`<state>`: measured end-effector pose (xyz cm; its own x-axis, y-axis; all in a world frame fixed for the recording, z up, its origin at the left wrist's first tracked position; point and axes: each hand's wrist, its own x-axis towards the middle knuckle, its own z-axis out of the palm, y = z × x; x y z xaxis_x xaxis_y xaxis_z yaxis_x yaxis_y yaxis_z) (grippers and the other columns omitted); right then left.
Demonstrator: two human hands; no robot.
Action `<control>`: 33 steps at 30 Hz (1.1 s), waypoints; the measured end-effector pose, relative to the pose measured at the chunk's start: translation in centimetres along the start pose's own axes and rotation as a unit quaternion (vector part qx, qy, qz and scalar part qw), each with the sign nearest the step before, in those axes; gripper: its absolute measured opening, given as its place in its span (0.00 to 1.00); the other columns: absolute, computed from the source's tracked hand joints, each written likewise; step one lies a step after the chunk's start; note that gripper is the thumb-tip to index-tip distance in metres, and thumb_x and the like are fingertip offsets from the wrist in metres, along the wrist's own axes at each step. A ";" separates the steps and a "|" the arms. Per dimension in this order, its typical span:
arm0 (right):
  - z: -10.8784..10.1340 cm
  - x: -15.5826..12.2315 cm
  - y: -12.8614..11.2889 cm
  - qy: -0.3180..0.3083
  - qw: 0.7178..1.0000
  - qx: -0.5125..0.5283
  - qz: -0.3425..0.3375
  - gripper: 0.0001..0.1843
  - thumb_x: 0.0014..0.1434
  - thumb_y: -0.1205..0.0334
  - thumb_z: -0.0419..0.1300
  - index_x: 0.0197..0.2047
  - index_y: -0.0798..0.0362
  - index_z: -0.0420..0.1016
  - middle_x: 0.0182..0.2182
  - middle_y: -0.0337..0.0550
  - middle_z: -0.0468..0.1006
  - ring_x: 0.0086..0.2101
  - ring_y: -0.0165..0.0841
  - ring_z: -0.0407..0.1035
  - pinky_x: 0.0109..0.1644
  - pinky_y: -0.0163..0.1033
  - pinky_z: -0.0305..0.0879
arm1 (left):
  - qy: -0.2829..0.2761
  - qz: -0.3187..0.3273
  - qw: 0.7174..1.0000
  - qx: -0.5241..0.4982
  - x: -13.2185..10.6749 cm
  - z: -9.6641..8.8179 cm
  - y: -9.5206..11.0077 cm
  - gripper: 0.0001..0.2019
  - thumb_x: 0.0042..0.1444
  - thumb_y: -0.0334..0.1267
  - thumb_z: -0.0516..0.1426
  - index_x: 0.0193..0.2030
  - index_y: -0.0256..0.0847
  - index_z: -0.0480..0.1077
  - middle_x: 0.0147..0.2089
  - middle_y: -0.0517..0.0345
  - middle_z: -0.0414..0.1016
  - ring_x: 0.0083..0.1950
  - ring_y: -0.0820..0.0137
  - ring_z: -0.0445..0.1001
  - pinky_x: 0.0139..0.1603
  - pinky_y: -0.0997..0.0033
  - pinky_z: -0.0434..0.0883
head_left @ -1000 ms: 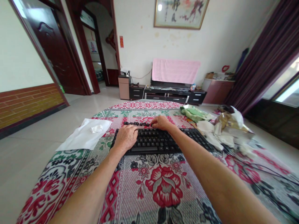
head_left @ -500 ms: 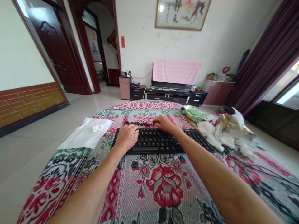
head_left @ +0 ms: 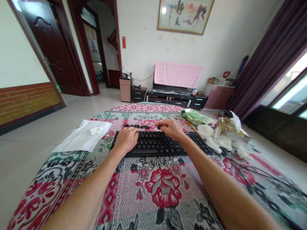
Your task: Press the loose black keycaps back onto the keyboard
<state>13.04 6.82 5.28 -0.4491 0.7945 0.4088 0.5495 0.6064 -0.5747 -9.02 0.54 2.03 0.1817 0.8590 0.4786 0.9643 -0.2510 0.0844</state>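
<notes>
On flowered tablecloth (head_left: 163,191), black keyboard (head_left: 155,147), left hand (head_left: 126,140) loosely curled, empty, on its keys, right hand (head_left: 170,128) bent-fingered beside loose keycaps (head_left: 136,126), grasp indiscernible, key legends unreadable.

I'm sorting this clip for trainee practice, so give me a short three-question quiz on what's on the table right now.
1. True or false: the left hand lies on the left end of the black keyboard.
2. What lies in a row just beyond the keyboard's far edge, near the fingers of the right hand?
A. loose black keycaps
B. coins
C. pens
3. Short answer: what sits on the white sheet to the left of the keyboard?

Key
1. True.
2. A.
3. A crumpled white tissue.
</notes>
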 end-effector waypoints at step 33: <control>-0.2 -1.0 -0.9 -0.110 0.982 0.153 0.025 0.15 0.52 0.68 0.54 0.43 0.52 0.75 0.31 0.38 0.76 0.32 0.27 0.68 0.40 0.35 0.65 | 0.036 -0.018 0.994 -0.101 0.5 -1.0 1.6 0.13 0.55 0.34 0.52 0.44 0.40 0.74 0.45 0.52 0.76 0.47 0.64 0.72 0.53 0.63 0.67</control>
<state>13.14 5.46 5.57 -0.5874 0.7757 0.2305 0.3518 0.5013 -0.7906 -7.55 0.11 3.29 0.1261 0.8366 0.5331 0.9106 -0.3109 0.2725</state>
